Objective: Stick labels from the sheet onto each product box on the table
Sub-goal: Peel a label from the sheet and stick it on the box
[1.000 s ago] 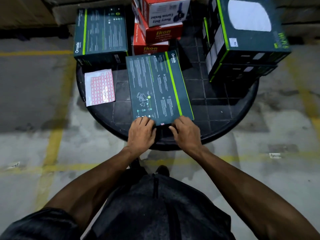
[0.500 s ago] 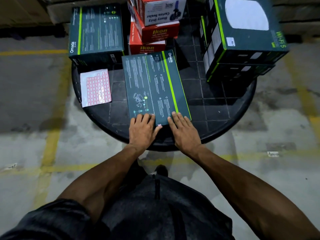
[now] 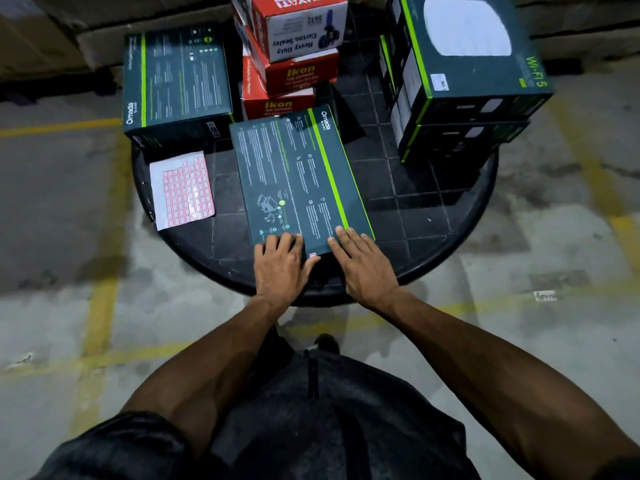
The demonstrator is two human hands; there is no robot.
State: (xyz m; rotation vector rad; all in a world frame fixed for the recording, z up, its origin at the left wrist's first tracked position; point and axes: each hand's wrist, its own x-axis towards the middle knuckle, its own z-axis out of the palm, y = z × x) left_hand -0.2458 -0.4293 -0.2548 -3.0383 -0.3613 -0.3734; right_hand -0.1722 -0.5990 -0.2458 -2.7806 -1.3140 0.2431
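Labels come from the sheet (image 3: 183,189), which lies flat on the round table (image 3: 446,216) to the left of the flat box (image 3: 298,178). That box lies nearest the person, and both hands rest on its near end: the left hand (image 3: 281,263) with fingers lying flat on the corner, thumb beside a small pink-edged label (image 3: 313,255) on the box's near edge, and the right hand (image 3: 362,263) spread, fingers straight, pressing the top face. Judging by this, the label is being smoothed down, so this box is about done. One white tag (image 3: 440,81) shows on the big box (image 3: 464,53) at the right; whether it came from the sheet I cannot tell. On the other boxes no label is visible, so most of the job seems left. Counted: one sheet, with many red-framed labels left on it; four dark green boxes — the flat one, a left box (image 3: 176,81), and the big box stacked on a lower box (image 3: 464,136); and at least three red boxes (image 3: 294,50) stacked at the back, possibly more hidden behind.
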